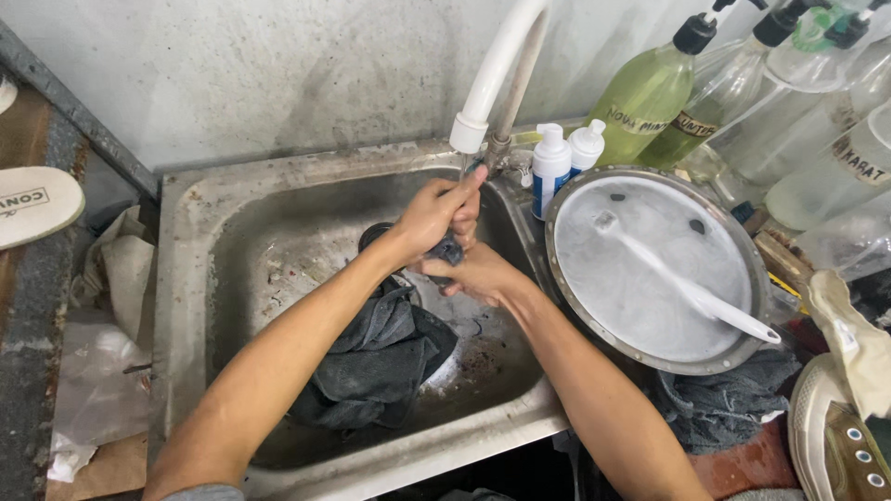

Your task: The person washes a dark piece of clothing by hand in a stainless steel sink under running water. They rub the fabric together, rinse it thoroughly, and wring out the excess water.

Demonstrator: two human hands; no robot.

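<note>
Currently, my left hand (436, 211) and right hand (478, 276), both clenched on a dark grey cloth (447, 249), wring it under the white faucet (492, 74) at the sink (186, 278) back edge, washing seemingly midway, cloth bulk lying unwrung in the basin.

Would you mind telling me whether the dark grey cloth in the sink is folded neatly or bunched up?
Bunched up. The dark grey cloth lies crumpled in the sink, with one end gathered between the left hand and right hand under the white tap.
</note>
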